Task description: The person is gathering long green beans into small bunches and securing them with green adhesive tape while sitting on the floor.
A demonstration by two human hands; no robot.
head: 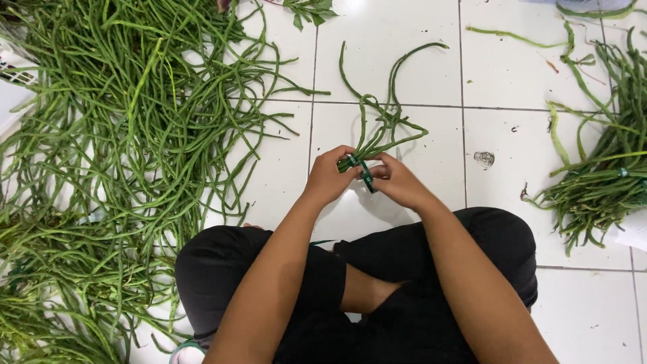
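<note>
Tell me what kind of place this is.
Probably a produce-sorting spot on an indoor floor: white floor tiles, a loose heap of long beans, a tied bundle, and both hands binding a small bunch with green tape.

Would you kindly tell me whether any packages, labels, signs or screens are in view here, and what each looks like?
No screens or signs show.
Green band: a narrow tape-like strip around the stems of the small bean bundle, between the left hand and right hand.
Green band: around the tied bean bundle at the right.
White sheet: a paper-like corner at the right edge, mostly cut off.
</note>
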